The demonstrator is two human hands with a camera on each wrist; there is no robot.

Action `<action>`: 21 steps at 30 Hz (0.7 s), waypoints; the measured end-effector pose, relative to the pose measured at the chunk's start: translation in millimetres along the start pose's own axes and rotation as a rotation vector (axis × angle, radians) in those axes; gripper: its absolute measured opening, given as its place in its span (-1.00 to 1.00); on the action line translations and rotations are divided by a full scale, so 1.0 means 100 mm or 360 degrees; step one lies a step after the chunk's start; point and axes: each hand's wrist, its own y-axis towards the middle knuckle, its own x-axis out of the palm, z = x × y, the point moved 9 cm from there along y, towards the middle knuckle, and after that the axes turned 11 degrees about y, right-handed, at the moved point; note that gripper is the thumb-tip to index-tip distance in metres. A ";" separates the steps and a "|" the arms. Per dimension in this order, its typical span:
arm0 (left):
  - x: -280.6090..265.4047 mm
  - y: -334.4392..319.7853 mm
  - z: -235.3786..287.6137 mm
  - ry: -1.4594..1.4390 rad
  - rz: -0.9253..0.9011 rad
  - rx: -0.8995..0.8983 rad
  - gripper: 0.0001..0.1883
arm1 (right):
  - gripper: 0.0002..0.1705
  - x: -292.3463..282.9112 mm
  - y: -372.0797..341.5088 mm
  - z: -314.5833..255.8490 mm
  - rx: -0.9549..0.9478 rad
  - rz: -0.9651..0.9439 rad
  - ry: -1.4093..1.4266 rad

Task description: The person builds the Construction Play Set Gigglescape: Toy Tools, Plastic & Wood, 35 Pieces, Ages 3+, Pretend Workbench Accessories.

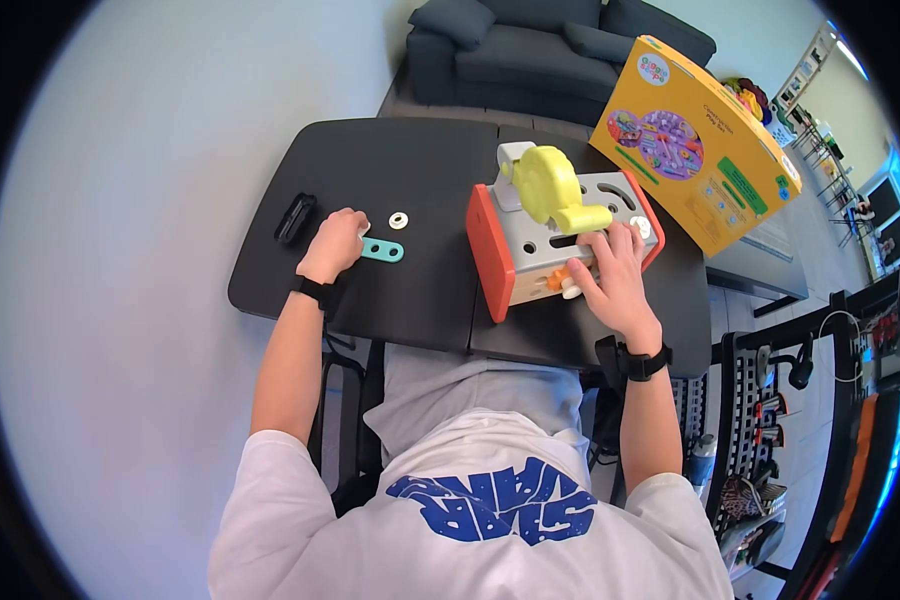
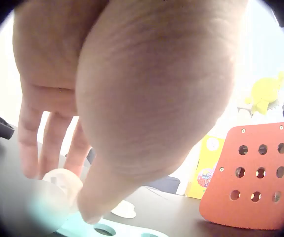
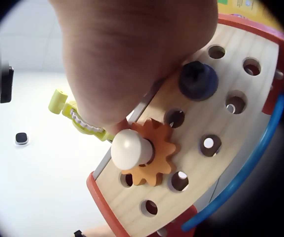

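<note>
My left hand (image 1: 338, 243) is at the left of the black table, its thumb and fingers pinching a white round-headed piece (image 2: 65, 182) at one end of a teal strip with holes (image 1: 386, 250). A white ring (image 1: 398, 220) lies just beyond the strip. My right hand (image 1: 618, 278) rests with fingers spread on the grey top of a toy workbench (image 1: 489, 250) with red sides. Its thumb is close by an orange gear (image 3: 162, 148), which has a white knob (image 3: 128, 149) through its middle. A dark blue screw (image 3: 198, 80) sits in the wooden front panel.
A yellow-green toy (image 1: 548, 185) stands on the workbench top, and a white round piece (image 1: 640, 228) sits near its right edge. A black case (image 1: 295, 218) lies left of my left hand. Behind the workbench leans a large yellow box (image 1: 695, 145); a dark sofa (image 1: 540, 70) is further back.
</note>
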 end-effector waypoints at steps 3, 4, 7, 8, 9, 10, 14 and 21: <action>-0.18 -0.01 0.16 -0.0086 0.0099 0.0046 -0.72 | -0.65 -0.01 -0.01 0.05 0.0002 -0.0036 0.0025; -0.32 -0.03 0.32 -0.0170 0.0120 0.0090 -0.73 | -0.65 -0.03 -0.01 0.07 0.0012 -0.0039 0.0029; -0.50 -0.05 0.60 -0.0774 0.0014 0.0025 -0.74 | -0.64 -0.02 -0.03 0.11 0.0018 -0.0043 0.0028; -0.53 -0.06 0.69 -0.0778 0.0012 0.0018 -0.74 | -0.63 -0.02 -0.03 0.12 0.0016 -0.0030 0.0019; -0.54 -0.07 0.80 -0.1021 -0.0022 0.0065 -0.75 | -0.62 -0.02 -0.04 0.12 0.0033 -0.0033 0.0021; -0.55 -0.08 0.91 -0.1262 -0.0052 0.0116 -0.76 | -0.62 -0.02 -0.04 0.11 0.0028 -0.0036 0.0020; -0.57 -0.05 1.21 -0.1347 -0.0056 0.0228 -0.73 | -0.61 -0.03 -0.06 0.12 0.0054 -0.0024 0.0084; -0.51 0.01 1.51 -0.1569 0.0080 0.0304 -0.74 | -0.34 -0.12 -0.11 -0.05 -0.0129 -0.0044 0.0146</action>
